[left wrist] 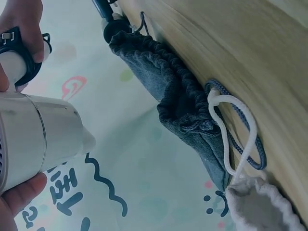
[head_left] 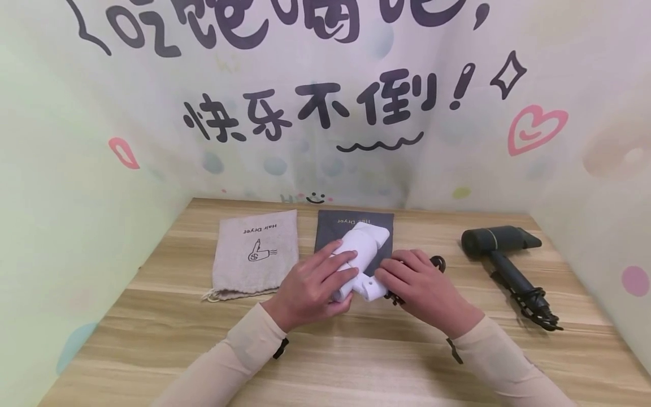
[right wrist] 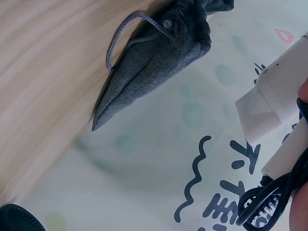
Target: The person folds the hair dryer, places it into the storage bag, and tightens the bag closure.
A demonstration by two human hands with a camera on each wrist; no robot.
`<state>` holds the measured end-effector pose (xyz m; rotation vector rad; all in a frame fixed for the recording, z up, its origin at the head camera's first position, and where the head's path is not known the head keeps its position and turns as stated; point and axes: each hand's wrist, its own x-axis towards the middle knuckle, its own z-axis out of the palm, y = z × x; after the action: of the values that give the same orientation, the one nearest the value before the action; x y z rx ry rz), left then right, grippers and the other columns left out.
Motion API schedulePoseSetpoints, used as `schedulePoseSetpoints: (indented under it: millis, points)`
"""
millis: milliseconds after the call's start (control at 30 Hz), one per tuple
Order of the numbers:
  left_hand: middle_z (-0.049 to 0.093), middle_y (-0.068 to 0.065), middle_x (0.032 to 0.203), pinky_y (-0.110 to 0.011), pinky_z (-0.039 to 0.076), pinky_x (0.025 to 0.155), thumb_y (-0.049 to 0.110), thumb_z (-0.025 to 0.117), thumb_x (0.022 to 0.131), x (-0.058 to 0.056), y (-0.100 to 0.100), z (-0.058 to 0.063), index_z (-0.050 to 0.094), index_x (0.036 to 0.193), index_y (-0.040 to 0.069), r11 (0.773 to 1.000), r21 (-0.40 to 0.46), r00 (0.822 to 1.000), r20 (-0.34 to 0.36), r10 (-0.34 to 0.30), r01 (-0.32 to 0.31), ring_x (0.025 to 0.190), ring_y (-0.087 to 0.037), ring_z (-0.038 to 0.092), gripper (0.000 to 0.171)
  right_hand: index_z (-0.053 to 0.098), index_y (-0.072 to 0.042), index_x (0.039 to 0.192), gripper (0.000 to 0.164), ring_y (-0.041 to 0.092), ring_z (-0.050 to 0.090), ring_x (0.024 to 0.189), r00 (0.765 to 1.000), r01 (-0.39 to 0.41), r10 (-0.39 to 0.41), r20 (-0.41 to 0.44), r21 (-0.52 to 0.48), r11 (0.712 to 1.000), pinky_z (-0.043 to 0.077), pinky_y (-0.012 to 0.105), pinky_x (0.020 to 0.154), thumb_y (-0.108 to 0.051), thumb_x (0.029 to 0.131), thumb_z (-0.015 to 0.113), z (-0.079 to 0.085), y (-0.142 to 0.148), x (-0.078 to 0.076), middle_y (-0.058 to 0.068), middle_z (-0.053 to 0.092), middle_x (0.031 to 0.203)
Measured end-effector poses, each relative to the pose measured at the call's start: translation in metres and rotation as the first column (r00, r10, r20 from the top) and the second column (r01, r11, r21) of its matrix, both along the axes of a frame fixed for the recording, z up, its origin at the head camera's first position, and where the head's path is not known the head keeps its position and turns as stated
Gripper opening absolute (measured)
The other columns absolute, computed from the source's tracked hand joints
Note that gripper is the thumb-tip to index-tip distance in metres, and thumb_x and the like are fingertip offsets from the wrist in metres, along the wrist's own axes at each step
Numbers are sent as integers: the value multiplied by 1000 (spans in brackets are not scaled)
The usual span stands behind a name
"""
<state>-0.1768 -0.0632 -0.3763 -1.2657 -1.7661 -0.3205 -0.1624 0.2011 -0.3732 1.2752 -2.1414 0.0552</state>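
Observation:
A white hair dryer [head_left: 362, 249] is held up over the table in front of me by both hands. My left hand [head_left: 311, 287] grips its barrel from the left, fingers over the top and thumb beneath. The handle and a bundled black cord are in the grip of my right hand [head_left: 426, 291], which hides most of the handle in the head view. In the right wrist view, loops of the black cord [right wrist: 284, 192] lie against the white handle. The nozzle points away from me, overlapping a dark grey drawstring bag [head_left: 329, 226] behind it.
To the left on the wooden table [head_left: 325, 362] lies a beige drawstring bag [head_left: 256, 240] with a hair dryer drawing. A black hair dryer [head_left: 508, 239] with its cord wrapped about the handle lies at the right. A printed cloth backdrop [head_left: 305, 164] rises behind the table.

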Motion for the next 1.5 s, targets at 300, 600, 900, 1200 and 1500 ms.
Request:
schedulePoseSetpoints:
  millis: [300,600,900,1200,1500]
  points:
    - [69,-13,115,-38,48,98,22,66,79,2,-2,-1,70,101,5,997,10,997,24,-77,77,113,-35,63,28,61,-9,112,22,31,54,104,995,-93,93,-27,-12,996,46,45,87,-2,91,59,0,-2,-2,6,61,111]
    - [68,-14,115,-37,50,97,22,61,81,3,-2,-1,68,101,4,984,13,984,-2,-180,180,112,-37,63,28,60,-8,106,19,29,56,99,968,-219,212,-137,-37,975,48,44,88,-4,99,44,-5,-8,-6,6,61,108]
    - [67,-13,116,-38,48,99,18,62,80,-6,-8,5,68,102,3,979,-9,980,2,-201,201,115,-38,61,28,62,-10,117,22,31,57,103,984,-109,110,-142,10,994,49,44,88,-6,101,47,3,-9,-4,10,60,112]
    - [67,-12,116,-38,47,101,18,64,79,-8,-15,10,69,102,3,979,-54,980,-9,-198,197,117,-39,60,27,60,-12,127,70,31,56,111,998,-21,25,-54,86,996,47,46,90,-20,66,92,9,4,-2,12,58,122]
    - [67,-12,118,-39,44,103,16,61,83,-10,-20,12,69,105,3,972,-117,978,-23,-209,205,117,-38,60,27,60,-14,126,62,30,57,112,1000,-11,9,13,155,988,48,45,95,-22,72,88,15,5,2,13,58,123]
